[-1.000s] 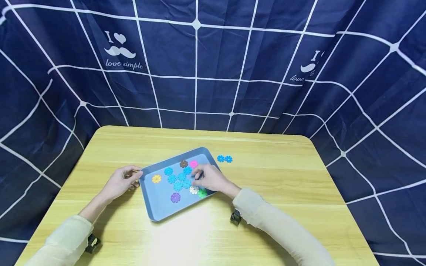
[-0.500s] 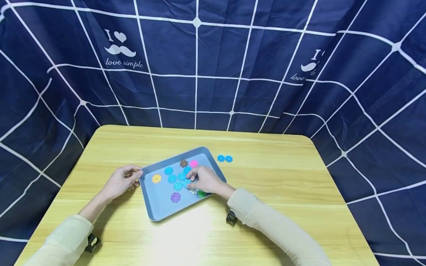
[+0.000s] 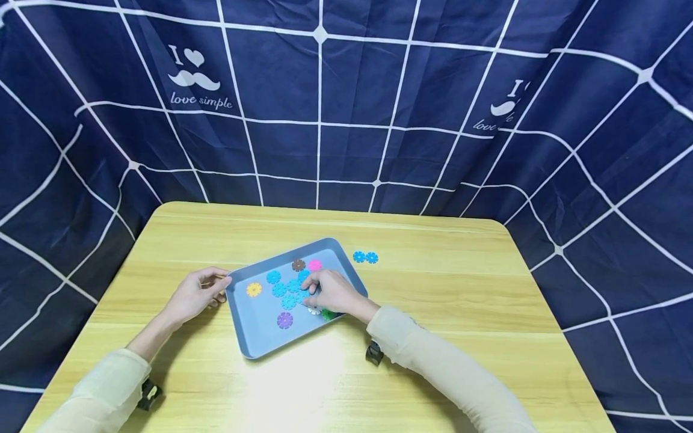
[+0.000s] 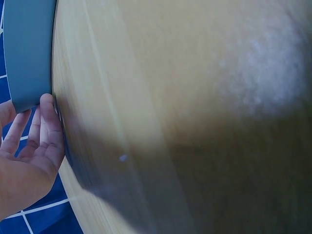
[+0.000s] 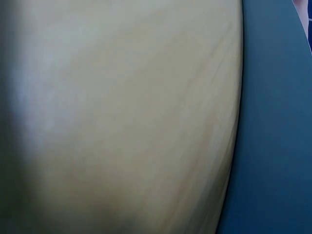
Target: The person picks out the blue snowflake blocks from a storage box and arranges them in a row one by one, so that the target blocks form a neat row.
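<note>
The grey-blue tray point(image 3: 265, 343) lies slantwise on the table. My left hand point(image 3: 195, 294) holds its left corner, thumb on the rim and fingers behind it; the left wrist view shows this hand point(image 4: 36, 151) at the tray's end point(image 4: 29, 53). Inside the tray, my right hand point(image 3: 338, 294) pinches at a light-blue snowflake disc point(image 3: 300, 296), index finger and thumb on either side of it. Several other light-blue discs point(image 3: 289, 301) cluster by the fingertips. In the right wrist view the tray wall point(image 5: 278, 122) hides nearly all of that hand.
Single discs lie around the cluster: yellow point(image 3: 254, 290), purple point(image 3: 284, 320), brown point(image 3: 298, 265), pink point(image 3: 314, 265), with white and green point(image 3: 328, 314) partly under the right hand. Two darker blue discs point(image 3: 365, 257) sit side by side on the wooden table point(image 3: 433, 288), beyond the tray.
My right hand has moved a little left and closed in on the light-blue disc, covering more of the white and green ones. The left hand and tray have stayed put.
</note>
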Demonstrator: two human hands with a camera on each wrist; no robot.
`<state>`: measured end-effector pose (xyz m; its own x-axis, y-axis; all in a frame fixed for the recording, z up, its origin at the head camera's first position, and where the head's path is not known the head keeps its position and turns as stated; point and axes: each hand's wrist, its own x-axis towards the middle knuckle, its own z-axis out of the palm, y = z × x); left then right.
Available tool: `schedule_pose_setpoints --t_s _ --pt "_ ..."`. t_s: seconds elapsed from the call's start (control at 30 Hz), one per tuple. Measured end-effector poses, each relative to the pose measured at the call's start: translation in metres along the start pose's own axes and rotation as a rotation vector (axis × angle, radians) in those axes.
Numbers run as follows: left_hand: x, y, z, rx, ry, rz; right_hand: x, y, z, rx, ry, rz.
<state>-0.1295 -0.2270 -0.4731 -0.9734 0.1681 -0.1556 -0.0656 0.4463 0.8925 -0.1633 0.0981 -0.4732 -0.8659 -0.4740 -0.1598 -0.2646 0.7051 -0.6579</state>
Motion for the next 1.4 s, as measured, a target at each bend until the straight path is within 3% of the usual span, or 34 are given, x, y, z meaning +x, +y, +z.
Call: schedule_pose_setpoints --t_s 0.6,0.9,1.4 --pt "0.001 0.000 0.001 -0.003 0.005 -0.001 0.002 0.004 -0.007 0.092 -0.031 0.029" --pt "0.001 0.002 0.000 -0.004 0.003 0.005 0.003 0.008 -0.013 0.090 -0.067 -0.018" --pt "0.001 0.001 0.001 0.001 -0.002 0.012 -0.003 0.015 -0.026 0.083 -0.032 -0.040"
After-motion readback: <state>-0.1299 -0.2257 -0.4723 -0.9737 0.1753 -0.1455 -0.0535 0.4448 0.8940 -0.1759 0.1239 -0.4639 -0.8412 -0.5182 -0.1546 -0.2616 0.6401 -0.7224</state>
